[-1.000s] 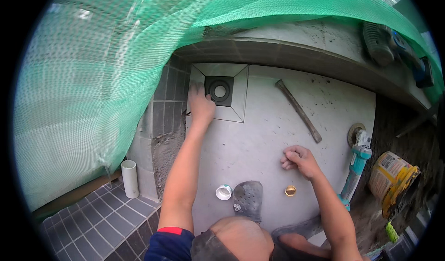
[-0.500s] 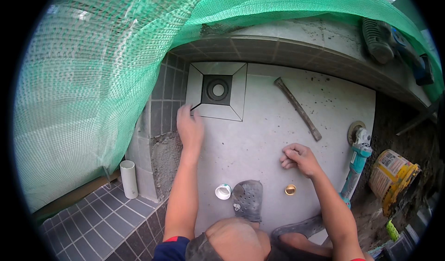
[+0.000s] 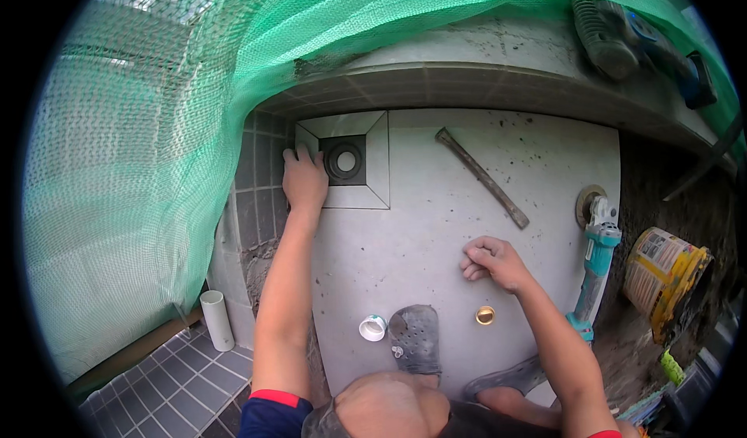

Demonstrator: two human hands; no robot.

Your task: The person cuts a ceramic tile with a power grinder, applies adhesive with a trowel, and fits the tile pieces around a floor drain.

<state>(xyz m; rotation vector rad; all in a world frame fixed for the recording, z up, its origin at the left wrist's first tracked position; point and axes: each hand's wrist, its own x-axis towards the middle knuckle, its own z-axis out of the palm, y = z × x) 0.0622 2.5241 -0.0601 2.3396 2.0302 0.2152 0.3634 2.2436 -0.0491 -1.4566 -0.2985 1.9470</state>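
Grey drain (image 3: 357, 177) sat in the corner on my feed, framed by pale tile strips (image 3: 378, 158). Left hand (image 3: 306, 180) had its fingers slightly apart over the left strip, next to the wall (image 3: 264, 162); couldn't tell if it gripped anything. Right hand (image 3: 492, 262) was half-curled over the slab (image 3: 412, 251), palm hidden from me, between the bar (image 3: 482, 177) and gold ring (image 3: 485, 322).

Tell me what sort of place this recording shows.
Probably a building site where tiling is under way: the left hand is at the tile border around what looks like a drain, an angle grinder lies nearby, and green netting hangs alongside.
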